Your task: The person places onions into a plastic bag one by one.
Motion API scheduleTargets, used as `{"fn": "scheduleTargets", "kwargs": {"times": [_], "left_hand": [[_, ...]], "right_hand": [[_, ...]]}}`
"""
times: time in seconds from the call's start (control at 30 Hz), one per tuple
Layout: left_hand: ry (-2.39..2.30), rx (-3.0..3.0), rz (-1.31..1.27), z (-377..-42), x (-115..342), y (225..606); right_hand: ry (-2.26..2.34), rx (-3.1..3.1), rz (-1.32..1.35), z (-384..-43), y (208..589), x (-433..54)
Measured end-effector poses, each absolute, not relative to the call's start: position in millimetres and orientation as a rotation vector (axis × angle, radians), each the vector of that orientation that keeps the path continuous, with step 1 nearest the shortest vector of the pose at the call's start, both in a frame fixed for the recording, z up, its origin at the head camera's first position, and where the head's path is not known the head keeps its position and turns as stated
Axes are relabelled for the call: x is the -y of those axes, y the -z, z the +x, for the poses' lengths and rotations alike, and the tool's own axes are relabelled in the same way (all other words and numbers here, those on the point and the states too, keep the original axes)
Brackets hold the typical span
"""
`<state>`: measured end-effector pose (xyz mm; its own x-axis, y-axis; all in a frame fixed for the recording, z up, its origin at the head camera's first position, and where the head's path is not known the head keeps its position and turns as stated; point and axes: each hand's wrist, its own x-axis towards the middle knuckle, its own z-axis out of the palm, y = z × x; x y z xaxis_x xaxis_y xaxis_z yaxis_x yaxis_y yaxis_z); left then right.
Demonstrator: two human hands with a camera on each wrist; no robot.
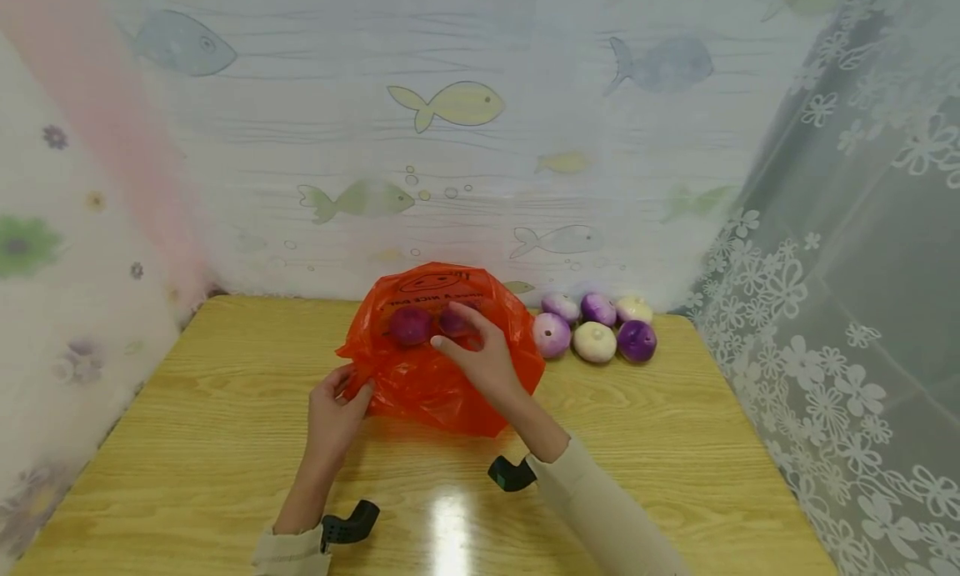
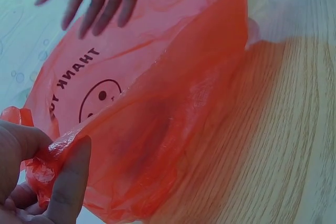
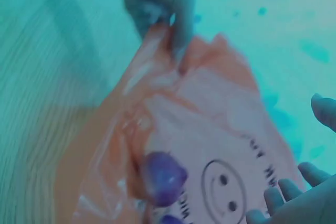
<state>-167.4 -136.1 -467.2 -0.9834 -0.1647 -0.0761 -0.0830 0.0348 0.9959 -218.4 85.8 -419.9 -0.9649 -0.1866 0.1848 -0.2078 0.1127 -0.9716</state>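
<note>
A red plastic bag [image 1: 442,393] with a printed smiley face lies spread on the table, its mouth open. My left hand [image 1: 336,413] pinches the bag's left edge; in the left wrist view, bunched plastic sits between thumb and fingers. Over the bag's mouth hovers my right hand [image 1: 487,363], fingers extended and holding nothing. Inside the bag are two round purple vegetables, which look like onions: one purple onion [image 1: 410,326] on the left and a second onion [image 1: 455,320] partly behind the right hand. The right wrist view shows a purple onion [image 3: 164,178] with a pointed tip.
Right of the bag, several more onion-like vegetables stand in two rows: purple ones [image 1: 637,341], pale violet ones [image 1: 552,335] and cream ones [image 1: 595,343]. The wooden table [image 1: 225,443] meets a fish-patterned curtain [image 1: 450,159] at the back. A lacy flowered curtain [image 1: 840,376] hangs at right.
</note>
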Motion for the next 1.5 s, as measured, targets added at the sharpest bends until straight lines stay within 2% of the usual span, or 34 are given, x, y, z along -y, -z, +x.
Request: {"fn": "scheduleTargets", "kwargs": {"times": [0.37, 0.57, 0.73, 0.87, 1.1, 1.27, 1.5], "left_hand": [[2.114, 2.234, 0.267, -166.1, 137.9, 468.1], [2.105, 2.239, 0.29, -165.9, 137.5, 467.6], [2.111, 2.24, 0.301, -165.7, 138.3, 467.9], [2.108, 2.249, 0.298, -165.4, 139.2, 468.0], [2.085, 2.277, 0.293, -165.3, 139.4, 466.5], [2.082, 2.281, 0.298, -165.3, 138.7, 465.5], [2.11, 2.226, 0.289, -165.4, 137.9, 468.1]], "right_hand": [[-2.267, 2.097, 0.534, -182.7, 385.0, -115.1], [-2.26, 1.931, 0.493, -184.5, 361.1, -147.9], [-2.187, 1.855, 0.416, -194.2, 355.5, -179.8], [-2.057, 1.826, 0.407, -206.4, 371.0, -209.3], [-1.976, 1.783, 0.363, -228.5, 424.2, -265.5], [-1.973, 1.849, 0.062, -241.2, 459.8, -301.6], [-1.72, 2.033, -0.356, -251.1, 497.8, -346.9]]}}
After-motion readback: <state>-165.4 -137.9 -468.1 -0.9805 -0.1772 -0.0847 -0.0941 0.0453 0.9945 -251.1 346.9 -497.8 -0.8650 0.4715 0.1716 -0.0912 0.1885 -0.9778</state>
